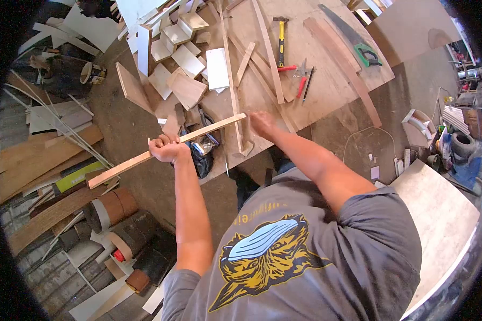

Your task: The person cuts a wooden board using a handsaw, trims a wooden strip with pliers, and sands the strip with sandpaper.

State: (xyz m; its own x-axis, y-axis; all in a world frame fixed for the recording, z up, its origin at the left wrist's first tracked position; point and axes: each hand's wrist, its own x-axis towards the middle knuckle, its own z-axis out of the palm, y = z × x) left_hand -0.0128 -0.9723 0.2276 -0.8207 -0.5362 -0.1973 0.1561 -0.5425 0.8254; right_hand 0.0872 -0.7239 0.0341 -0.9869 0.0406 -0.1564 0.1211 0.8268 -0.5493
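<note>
My left hand [167, 148] is wrapped round a long, narrow wooden strip [214, 127], which slants from lower left to upper right over the near edge of the workbench [324, 104]. Just beyond the strip's right end is my right hand [262, 124], slightly blurred and closed with the knuckles up. Whatever it may hold is hidden. Under the strip, close to my left hand, lies a black plastic bag [201, 160] with small items.
On the bench are wood offcuts [187, 60], a yellow-handled hammer [281, 43], red-handled pliers [302, 85], a green-handled saw [365, 53] and a curved wooden piece [343, 59]. Boards [53, 155] and rolls [118, 206] lie at left; a pale sheet [439, 214] at right.
</note>
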